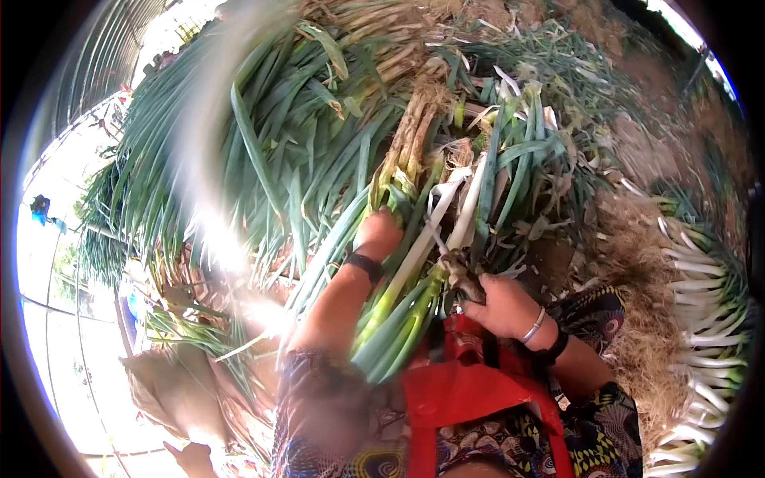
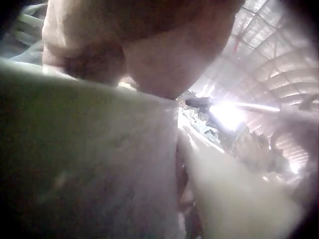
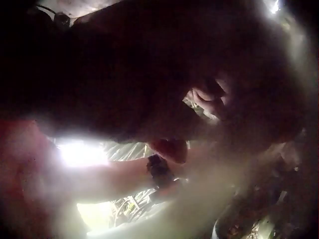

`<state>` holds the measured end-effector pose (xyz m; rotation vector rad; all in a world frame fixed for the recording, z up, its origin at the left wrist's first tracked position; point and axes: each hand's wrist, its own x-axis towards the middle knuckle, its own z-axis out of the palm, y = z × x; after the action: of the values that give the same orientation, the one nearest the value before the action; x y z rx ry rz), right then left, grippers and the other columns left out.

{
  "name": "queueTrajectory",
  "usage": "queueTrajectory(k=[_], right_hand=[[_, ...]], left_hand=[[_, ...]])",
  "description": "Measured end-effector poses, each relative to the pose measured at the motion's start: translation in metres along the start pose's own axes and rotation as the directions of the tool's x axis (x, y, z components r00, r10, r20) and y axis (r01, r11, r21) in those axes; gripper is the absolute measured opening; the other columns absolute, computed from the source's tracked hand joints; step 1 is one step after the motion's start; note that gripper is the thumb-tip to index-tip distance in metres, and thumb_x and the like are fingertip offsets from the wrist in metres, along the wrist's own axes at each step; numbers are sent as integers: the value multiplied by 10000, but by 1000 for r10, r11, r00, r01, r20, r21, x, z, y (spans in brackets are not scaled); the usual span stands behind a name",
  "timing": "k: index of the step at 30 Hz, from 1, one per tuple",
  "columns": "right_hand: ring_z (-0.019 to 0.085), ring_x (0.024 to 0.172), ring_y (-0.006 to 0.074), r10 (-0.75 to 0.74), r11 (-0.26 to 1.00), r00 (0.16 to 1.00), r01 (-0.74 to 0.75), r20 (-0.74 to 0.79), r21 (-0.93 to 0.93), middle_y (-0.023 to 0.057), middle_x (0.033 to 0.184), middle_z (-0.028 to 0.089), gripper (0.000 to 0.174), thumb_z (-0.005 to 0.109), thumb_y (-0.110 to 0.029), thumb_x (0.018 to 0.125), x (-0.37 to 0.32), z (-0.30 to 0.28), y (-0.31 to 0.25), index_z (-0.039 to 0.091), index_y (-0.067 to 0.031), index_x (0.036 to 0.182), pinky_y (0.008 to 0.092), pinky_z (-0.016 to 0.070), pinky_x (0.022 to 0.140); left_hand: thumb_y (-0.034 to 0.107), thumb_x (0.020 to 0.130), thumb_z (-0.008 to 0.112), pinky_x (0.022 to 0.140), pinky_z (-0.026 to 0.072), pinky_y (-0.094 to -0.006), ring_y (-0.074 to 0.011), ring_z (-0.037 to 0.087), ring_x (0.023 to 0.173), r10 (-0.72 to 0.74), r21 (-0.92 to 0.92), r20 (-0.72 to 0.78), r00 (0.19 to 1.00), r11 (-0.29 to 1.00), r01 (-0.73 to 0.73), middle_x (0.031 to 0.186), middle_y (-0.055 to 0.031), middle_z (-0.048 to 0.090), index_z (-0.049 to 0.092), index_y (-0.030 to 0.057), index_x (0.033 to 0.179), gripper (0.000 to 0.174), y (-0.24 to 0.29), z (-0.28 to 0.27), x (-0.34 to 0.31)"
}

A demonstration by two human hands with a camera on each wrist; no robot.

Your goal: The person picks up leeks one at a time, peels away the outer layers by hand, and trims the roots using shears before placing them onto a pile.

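My left hand (image 1: 378,235) grips the green part of some long green onions (image 1: 406,271), whose white shafts and leaves lie across my lap. In the left wrist view a pale onion shaft (image 2: 99,154) fills the lower part, close under the left hand (image 2: 144,45). My right hand (image 1: 506,307) holds a knife (image 1: 460,275) by its rough brown handle, and the narrow blade points up toward the onion stalks. The right wrist view is dark; the right hand (image 3: 204,102) shows only partly, with the left forearm (image 3: 114,179) beyond it.
A large heap of green onions (image 1: 255,159) spreads ahead and to the left. Trimmed onions with white shafts (image 1: 701,319) line the far right, beside a pile of cut roots (image 1: 637,334). A red strap bag or apron (image 1: 470,390) covers my lap. Another person's hand (image 1: 191,458) shows at lower left.
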<state>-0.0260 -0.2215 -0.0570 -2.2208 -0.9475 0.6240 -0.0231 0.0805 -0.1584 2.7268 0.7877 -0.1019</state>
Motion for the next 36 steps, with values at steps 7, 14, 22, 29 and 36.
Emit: queueTrajectory(k=[7, 14, 22, 29, 36], right_hand=[[599, 766, 440, -32, 999, 999, 33, 32, -38, 266, 778, 603, 353, 663, -291, 769, 16, 3, -7, 553, 38, 834, 467, 486, 694], [605, 772, 435, 8, 1000, 995, -6, -102, 15, 262, 774, 610, 350, 671, -283, 769, 46, -1, 5, 553, 41, 830, 481, 486, 689], [598, 768, 433, 29, 999, 995, -32, -93, -33, 251, 771, 604, 325, 662, -266, 767, 23, 1, 4, 567, 37, 840, 475, 478, 698], [633, 771, 380, 7, 992, 987, -27, -160, -120, 221, 816, 639, 284, 632, -240, 784, 94, -5, 20, 631, 35, 859, 454, 506, 710], [658, 805, 335, 252, 952, 951, -277, -177, -132, 192, 872, 663, 250, 610, -227, 826, 164, -32, 20, 677, 1, 905, 424, 528, 734]], left_hand=[[187, 727, 637, 820, 513, -435, -380, 630, 946, 84, -62, 67, 994, 995, -80, 980, -243, 648, 561, -12, 1071, 405, 25, -29, -31], [207, 670, 707, 856, 484, -426, -383, 622, 962, 137, -267, 145, 980, 959, -95, 992, -225, 655, 581, 33, 1086, 468, 25, -39, -57], [197, 693, 690, 823, 506, -395, -363, 644, 917, 144, -329, 76, 987, 938, -112, 967, -214, 663, 544, 70, 1231, 572, 16, -18, -54], [228, 733, 679, 744, 511, -384, -306, 652, 803, 159, -285, 15, 987, 947, -148, 851, -154, 666, 554, 82, 1234, 537, 17, -14, -55], [313, 899, 534, 935, 449, -431, -377, 576, 1081, 69, -272, 98, 993, 962, -40, 1171, -221, 596, 554, 107, 1253, 410, 26, -15, -58]])
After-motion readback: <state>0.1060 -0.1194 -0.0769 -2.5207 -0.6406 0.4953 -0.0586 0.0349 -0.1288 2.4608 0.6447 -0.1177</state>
